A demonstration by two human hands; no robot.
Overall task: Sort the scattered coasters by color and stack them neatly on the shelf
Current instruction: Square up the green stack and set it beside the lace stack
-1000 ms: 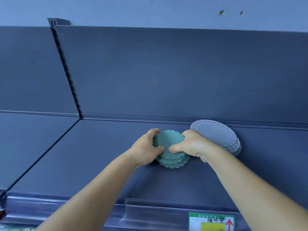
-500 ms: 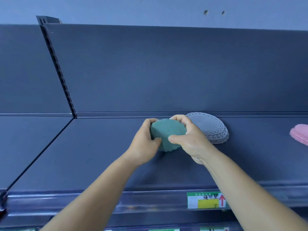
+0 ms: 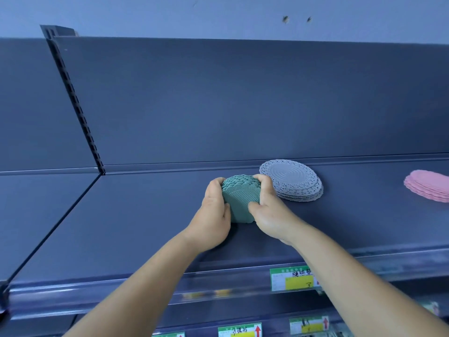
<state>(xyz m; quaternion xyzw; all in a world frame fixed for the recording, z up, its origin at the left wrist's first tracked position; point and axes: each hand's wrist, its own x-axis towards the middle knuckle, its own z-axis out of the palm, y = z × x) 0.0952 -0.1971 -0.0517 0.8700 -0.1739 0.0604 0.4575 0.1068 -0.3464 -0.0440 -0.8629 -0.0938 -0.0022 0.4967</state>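
Both hands, left hand and right hand, grip the green coaster stack edge-up between them over the shelf, with the grey stack just beyond-right and the pink stack far right.

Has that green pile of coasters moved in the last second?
Yes. The green coasters, flat on the shelf earlier, are now tipped up on edge between both hands, beside the grey stack.

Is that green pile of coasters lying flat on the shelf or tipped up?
Tipped up. The green coasters stand on edge, faces toward the camera, gripped between the left hand and right hand, unlike the flat grey stack.
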